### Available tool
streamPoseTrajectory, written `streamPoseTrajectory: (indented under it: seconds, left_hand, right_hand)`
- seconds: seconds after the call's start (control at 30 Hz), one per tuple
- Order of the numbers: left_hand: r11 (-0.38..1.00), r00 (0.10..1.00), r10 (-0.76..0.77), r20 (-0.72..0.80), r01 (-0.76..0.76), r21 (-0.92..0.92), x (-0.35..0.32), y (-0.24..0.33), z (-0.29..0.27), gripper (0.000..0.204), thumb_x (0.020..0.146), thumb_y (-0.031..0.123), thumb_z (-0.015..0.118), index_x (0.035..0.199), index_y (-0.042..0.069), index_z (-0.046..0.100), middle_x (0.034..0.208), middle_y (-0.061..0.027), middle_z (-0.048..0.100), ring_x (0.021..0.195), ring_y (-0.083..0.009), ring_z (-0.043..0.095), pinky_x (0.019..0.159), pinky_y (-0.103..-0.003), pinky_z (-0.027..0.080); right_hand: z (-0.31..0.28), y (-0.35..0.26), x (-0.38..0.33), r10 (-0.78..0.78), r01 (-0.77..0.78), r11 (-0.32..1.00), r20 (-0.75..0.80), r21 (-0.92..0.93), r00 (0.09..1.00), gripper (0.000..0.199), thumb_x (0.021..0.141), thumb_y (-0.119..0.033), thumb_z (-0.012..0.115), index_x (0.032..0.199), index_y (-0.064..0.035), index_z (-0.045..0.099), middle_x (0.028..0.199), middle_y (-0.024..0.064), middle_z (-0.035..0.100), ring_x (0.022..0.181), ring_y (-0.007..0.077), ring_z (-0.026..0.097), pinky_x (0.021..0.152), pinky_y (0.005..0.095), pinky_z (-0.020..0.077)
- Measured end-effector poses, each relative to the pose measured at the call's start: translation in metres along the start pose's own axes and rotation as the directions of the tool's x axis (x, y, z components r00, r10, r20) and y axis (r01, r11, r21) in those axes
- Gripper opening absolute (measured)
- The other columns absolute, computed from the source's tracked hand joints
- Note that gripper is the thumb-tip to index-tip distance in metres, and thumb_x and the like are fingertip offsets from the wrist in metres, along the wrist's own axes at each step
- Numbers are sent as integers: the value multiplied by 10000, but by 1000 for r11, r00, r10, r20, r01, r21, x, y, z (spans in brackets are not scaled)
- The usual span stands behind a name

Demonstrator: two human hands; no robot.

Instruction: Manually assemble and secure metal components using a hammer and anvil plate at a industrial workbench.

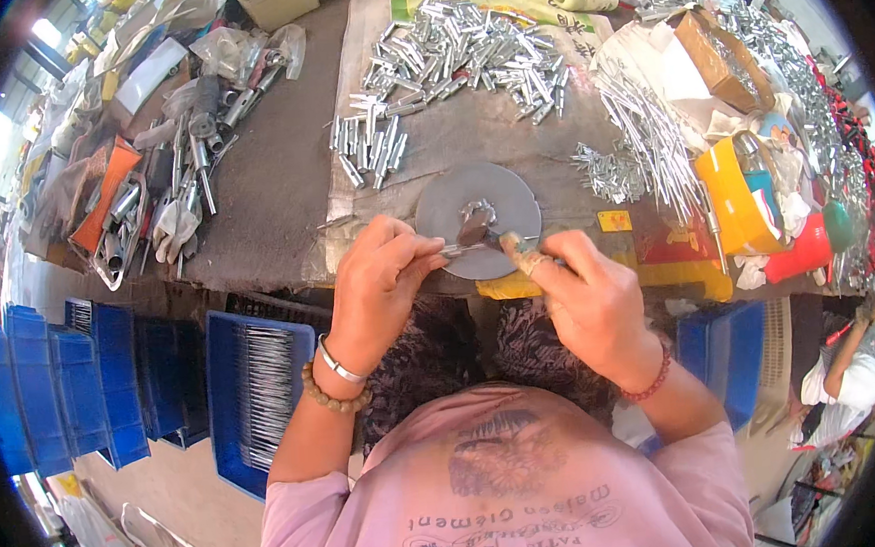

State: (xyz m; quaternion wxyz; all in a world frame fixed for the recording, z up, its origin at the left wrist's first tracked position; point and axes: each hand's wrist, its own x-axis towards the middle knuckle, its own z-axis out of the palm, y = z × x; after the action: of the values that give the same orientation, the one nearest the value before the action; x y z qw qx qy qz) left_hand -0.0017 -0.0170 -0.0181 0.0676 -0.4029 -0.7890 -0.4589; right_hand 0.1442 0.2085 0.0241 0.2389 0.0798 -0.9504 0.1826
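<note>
Both hands meet just in front of the grey round plate on the table; left hand pinches a thin metal rod; right hand grips its other end; steady alignment seems best.

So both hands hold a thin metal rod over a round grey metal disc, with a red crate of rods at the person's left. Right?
Not quite: the head view shows a blue plastic crate, not red. Left hand and right hand do hold the thin metal rod over the round grey metal disc.
</note>
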Motion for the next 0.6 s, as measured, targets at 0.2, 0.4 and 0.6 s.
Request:
streamPoseTrajectory:
  seconds: [0.2,0.4,0.6]
  left_hand:
    - [1000,999,-4,-32,3,-22,-2,1,1,264,836,-42,869,1083,33,815,922,-83,660,861,-238,662,752,-341,536]
    - [1000,1000,5,-24,-4,12,3,-1,-1,250,832,-40,877,1065,19,813,925,-82,669,863,-241,661,764,-337,536]
    - [996,999,-37,23,38,-77,2,0,-6,216,827,-35,882,1023,15,807,926,-87,674,867,-242,659,763,-338,532]
  right_hand:
    - [-10,-16,1,-35,53,998,-393,35,919,499,852,11,729,1330,-115,795,1023,74,650,844,258,721,690,402,589]
    - [4,-10,-6,12,-12,999,8,30,1000,494,896,-33,715,1369,-158,784,995,71,635,796,267,702,685,400,596]
    - [-15,-9,11,118,-92,974,-119,205,986,534,882,69,752,1375,-131,791,1016,115,693,822,313,717,701,402,585]
